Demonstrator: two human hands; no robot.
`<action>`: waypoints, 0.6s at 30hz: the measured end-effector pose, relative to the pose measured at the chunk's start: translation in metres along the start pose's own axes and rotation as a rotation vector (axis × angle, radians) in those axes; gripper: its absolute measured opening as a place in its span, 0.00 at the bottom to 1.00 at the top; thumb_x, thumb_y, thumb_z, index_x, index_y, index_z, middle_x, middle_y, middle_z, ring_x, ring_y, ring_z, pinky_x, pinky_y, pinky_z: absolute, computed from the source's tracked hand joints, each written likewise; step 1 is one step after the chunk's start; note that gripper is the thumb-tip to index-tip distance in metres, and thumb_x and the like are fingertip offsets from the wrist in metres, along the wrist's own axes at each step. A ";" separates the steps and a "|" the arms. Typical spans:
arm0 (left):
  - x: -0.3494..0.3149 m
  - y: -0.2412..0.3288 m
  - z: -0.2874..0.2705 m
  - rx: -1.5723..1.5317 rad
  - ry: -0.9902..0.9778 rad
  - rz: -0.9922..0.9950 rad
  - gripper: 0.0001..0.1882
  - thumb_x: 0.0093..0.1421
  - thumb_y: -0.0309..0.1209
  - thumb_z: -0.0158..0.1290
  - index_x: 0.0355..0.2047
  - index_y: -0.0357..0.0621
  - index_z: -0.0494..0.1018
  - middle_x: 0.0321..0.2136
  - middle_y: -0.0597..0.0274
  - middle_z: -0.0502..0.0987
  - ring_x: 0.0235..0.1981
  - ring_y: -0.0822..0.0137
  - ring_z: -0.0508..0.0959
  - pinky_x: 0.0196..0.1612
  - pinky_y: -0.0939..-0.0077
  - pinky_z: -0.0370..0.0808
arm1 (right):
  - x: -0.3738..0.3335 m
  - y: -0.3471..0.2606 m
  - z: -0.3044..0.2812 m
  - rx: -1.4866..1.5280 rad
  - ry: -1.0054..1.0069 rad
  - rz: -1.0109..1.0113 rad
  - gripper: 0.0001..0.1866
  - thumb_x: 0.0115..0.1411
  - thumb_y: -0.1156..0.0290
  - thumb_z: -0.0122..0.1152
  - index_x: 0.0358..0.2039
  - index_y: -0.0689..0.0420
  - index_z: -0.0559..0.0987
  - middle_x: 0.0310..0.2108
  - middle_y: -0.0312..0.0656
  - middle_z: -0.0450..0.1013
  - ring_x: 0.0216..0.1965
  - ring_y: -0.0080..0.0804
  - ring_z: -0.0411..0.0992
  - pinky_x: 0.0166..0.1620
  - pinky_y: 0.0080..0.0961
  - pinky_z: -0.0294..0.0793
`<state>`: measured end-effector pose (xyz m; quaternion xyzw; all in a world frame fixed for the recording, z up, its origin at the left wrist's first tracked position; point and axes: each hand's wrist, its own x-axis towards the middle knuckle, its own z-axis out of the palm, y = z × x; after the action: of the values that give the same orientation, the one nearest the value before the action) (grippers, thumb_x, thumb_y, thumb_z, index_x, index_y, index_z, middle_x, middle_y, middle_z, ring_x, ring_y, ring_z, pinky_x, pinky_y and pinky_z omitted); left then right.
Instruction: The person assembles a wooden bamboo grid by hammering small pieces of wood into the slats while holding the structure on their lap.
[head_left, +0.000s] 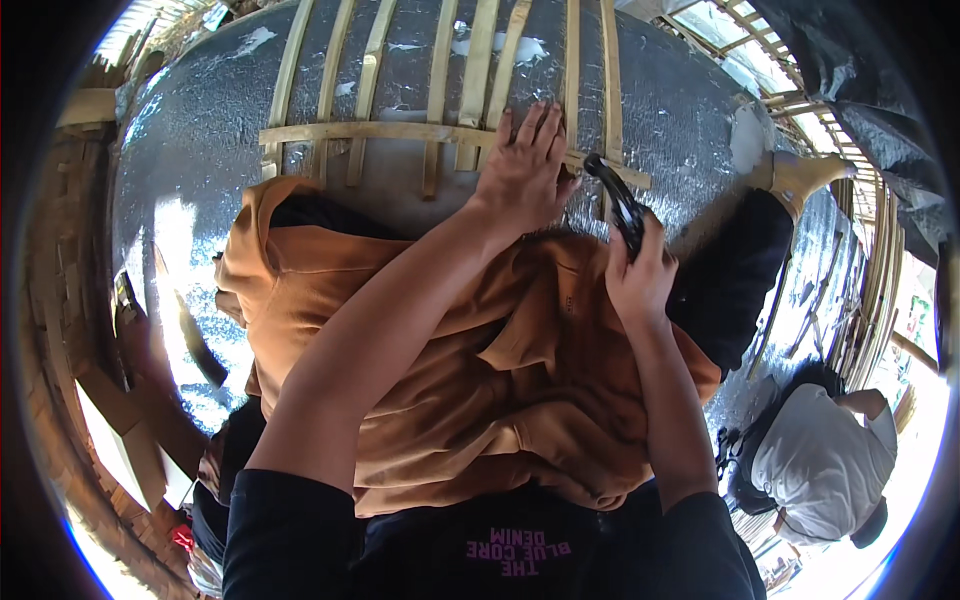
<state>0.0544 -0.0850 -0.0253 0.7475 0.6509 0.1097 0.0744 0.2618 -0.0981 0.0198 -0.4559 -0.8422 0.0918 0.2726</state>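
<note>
My left hand (522,175) lies with fingers stretched out over a wooden crosspiece (375,131), where it meets the long slats (441,70). My right hand (642,270) is wrapped round the handle of a black, curved hand tool (622,200); its exact kind is unclear. The tool's rounded end points up and left, close to the crosspiece's right end. Several pale slats run away from me across the crosspiece, forming an open lattice. An orange-brown garment (420,320) is spread over my lap, below both hands.
Shiny silver sheeting (210,110) lies under the lattice. A bare foot (805,180) extends at the upper right. A person in a white shirt (825,460) is at the lower right. Woven bamboo (65,330) borders the left side, with a curved dark piece (200,345) nearby.
</note>
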 end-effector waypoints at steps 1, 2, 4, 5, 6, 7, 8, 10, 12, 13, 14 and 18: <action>0.007 -0.003 -0.001 0.004 0.030 0.000 0.38 0.71 0.53 0.45 0.68 0.32 0.61 0.74 0.48 0.55 0.76 0.52 0.53 0.75 0.44 0.48 | 0.000 0.000 0.001 0.062 0.142 -0.077 0.18 0.68 0.65 0.63 0.50 0.61 0.70 0.26 0.55 0.78 0.27 0.58 0.80 0.29 0.49 0.79; 0.011 -0.006 0.000 0.002 0.051 -0.001 0.38 0.71 0.53 0.45 0.68 0.32 0.61 0.74 0.48 0.55 0.76 0.52 0.53 0.75 0.43 0.48 | 0.006 0.003 0.005 -0.056 0.112 -0.059 0.19 0.68 0.65 0.63 0.51 0.61 0.70 0.26 0.55 0.78 0.27 0.58 0.79 0.29 0.48 0.79; 0.001 -0.006 0.002 0.013 0.031 -0.002 0.39 0.70 0.54 0.45 0.68 0.33 0.62 0.74 0.47 0.55 0.76 0.52 0.53 0.75 0.42 0.48 | 0.003 -0.006 0.002 -0.157 -0.212 0.155 0.20 0.66 0.67 0.66 0.50 0.66 0.69 0.29 0.55 0.79 0.27 0.56 0.80 0.29 0.44 0.80; -0.004 -0.003 0.003 -0.007 0.030 0.006 0.39 0.70 0.54 0.45 0.68 0.32 0.62 0.74 0.47 0.55 0.76 0.51 0.53 0.75 0.42 0.48 | 0.002 -0.005 0.001 -0.135 -0.172 0.139 0.20 0.66 0.67 0.66 0.50 0.66 0.69 0.29 0.55 0.79 0.27 0.56 0.80 0.29 0.44 0.80; -0.001 0.002 0.002 -0.013 0.039 0.015 0.39 0.70 0.54 0.45 0.68 0.32 0.62 0.74 0.46 0.55 0.76 0.51 0.53 0.75 0.42 0.48 | 0.000 -0.002 -0.003 -0.056 0.015 0.049 0.20 0.67 0.65 0.65 0.50 0.64 0.70 0.27 0.55 0.78 0.27 0.56 0.80 0.29 0.45 0.80; 0.007 0.000 0.001 -0.018 0.049 0.023 0.39 0.70 0.54 0.45 0.67 0.32 0.62 0.74 0.46 0.56 0.76 0.51 0.53 0.75 0.42 0.48 | 0.001 0.003 -0.004 0.026 0.202 -0.041 0.19 0.67 0.64 0.64 0.51 0.61 0.71 0.25 0.54 0.78 0.27 0.56 0.80 0.29 0.47 0.80; 0.010 0.001 -0.004 0.010 0.015 0.037 0.38 0.71 0.54 0.45 0.67 0.32 0.62 0.73 0.45 0.56 0.76 0.50 0.52 0.75 0.42 0.48 | 0.001 0.005 0.000 0.021 0.246 -0.068 0.19 0.67 0.63 0.64 0.52 0.61 0.72 0.26 0.53 0.79 0.27 0.56 0.80 0.29 0.46 0.80; 0.002 0.000 -0.003 0.010 -0.008 0.026 0.38 0.71 0.54 0.45 0.67 0.32 0.62 0.73 0.45 0.56 0.76 0.50 0.52 0.74 0.42 0.49 | -0.005 0.002 0.000 -0.100 -0.066 0.046 0.19 0.67 0.63 0.64 0.51 0.62 0.72 0.28 0.53 0.79 0.27 0.56 0.81 0.29 0.45 0.79; 0.012 -0.007 -0.006 0.019 0.026 0.023 0.38 0.71 0.54 0.44 0.67 0.32 0.62 0.73 0.45 0.56 0.76 0.50 0.52 0.74 0.42 0.49 | 0.006 0.005 0.006 -0.148 -0.111 0.044 0.18 0.67 0.64 0.64 0.50 0.62 0.72 0.28 0.53 0.79 0.28 0.56 0.81 0.29 0.46 0.79; 0.019 -0.009 -0.007 0.020 0.056 0.027 0.38 0.71 0.54 0.44 0.68 0.32 0.61 0.73 0.45 0.56 0.76 0.50 0.52 0.75 0.42 0.48 | 0.011 0.009 0.008 -0.136 -0.015 -0.005 0.18 0.67 0.64 0.63 0.51 0.60 0.72 0.27 0.54 0.79 0.28 0.57 0.80 0.29 0.47 0.79; 0.013 -0.007 -0.006 0.008 0.058 0.024 0.38 0.71 0.54 0.44 0.68 0.32 0.61 0.73 0.46 0.56 0.76 0.50 0.52 0.75 0.42 0.48 | 0.007 0.003 0.006 -0.118 0.054 -0.039 0.17 0.68 0.64 0.63 0.51 0.59 0.72 0.26 0.55 0.78 0.28 0.58 0.80 0.30 0.49 0.79; 0.006 -0.007 -0.002 -0.011 0.039 0.010 0.39 0.71 0.54 0.44 0.69 0.31 0.60 0.73 0.46 0.56 0.76 0.50 0.52 0.75 0.43 0.47 | -0.002 0.002 0.007 0.036 -0.187 0.182 0.21 0.66 0.64 0.65 0.53 0.61 0.70 0.26 0.58 0.77 0.29 0.65 0.78 0.30 0.54 0.76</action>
<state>0.0486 -0.0779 -0.0250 0.7481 0.6478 0.1281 0.0651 0.2605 -0.0977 0.0119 -0.5149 -0.8174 0.1733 0.1914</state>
